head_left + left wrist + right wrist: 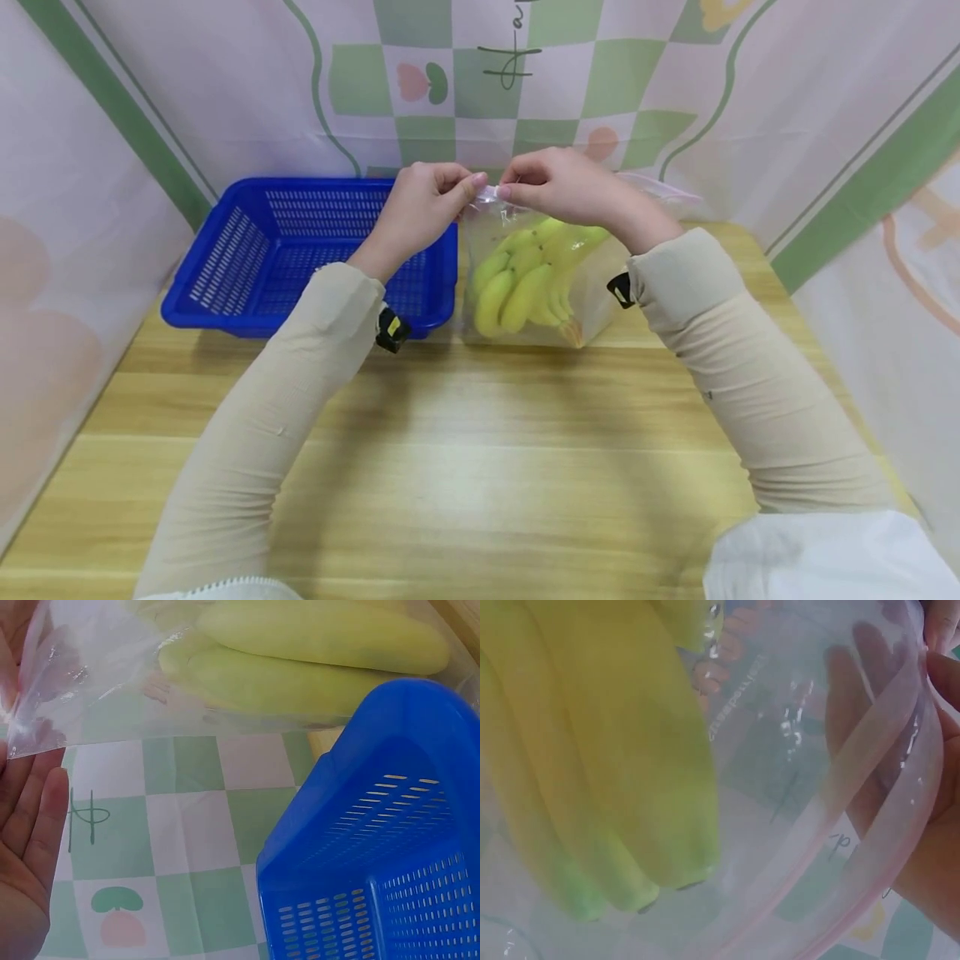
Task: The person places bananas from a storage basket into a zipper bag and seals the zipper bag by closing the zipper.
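A clear zip bag [480,250] stands upright on the table with a bunch of bananas [525,283] inside. At the bag's top left corner, my left hand [431,204] pinches the edge between thumb and fingers. Right beside it, my right hand [566,187] pinches the zip strip with thumb and forefinger. In the right wrist view the pink-edged mouth of the bag [862,862] gapes apart on the side away from the pinched corner. The left wrist view shows the left hand [30,840] under the bag's corner, its palm partly cut off by the frame.
A blue plastic basket [307,317] with slotted walls stands left of the bag, close to it and under the left forearm. The wooden table [465,483] stretches toward me. A patterned cloth [487,83] hangs behind and at both sides.
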Available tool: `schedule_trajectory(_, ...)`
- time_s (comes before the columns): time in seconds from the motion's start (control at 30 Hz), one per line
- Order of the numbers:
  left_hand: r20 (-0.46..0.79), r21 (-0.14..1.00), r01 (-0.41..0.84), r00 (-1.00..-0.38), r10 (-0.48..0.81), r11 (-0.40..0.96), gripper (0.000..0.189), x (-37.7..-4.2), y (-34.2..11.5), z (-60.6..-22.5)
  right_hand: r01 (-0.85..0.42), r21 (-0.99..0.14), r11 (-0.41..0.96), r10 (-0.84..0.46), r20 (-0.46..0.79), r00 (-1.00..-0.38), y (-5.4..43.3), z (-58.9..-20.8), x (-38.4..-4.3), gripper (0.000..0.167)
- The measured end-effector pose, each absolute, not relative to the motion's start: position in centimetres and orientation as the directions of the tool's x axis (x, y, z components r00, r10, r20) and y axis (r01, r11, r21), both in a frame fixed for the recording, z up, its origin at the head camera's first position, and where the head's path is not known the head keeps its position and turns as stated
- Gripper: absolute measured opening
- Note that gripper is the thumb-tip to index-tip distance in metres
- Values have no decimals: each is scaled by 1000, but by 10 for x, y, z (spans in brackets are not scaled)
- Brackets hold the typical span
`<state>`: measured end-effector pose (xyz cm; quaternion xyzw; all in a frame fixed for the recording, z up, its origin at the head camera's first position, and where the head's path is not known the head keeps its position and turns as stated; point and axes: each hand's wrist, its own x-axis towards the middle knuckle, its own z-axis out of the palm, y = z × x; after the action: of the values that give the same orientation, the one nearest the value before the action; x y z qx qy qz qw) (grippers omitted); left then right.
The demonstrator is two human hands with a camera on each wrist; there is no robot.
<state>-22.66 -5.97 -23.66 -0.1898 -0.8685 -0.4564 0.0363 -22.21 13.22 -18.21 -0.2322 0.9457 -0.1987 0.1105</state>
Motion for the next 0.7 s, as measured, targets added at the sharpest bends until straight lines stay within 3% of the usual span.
schedule_trajectory(0.3,183,845,286,-949,258,453,34,-226,-63,-239,-434,-404,805,-491,-44,-870,146,-183,-218,32)
schedule_trajectory(0.7,224,911,306,-931,288,278,25,-225,-50,-243,-415,-455,787,-461,13,-887,148,-190,-212,29)
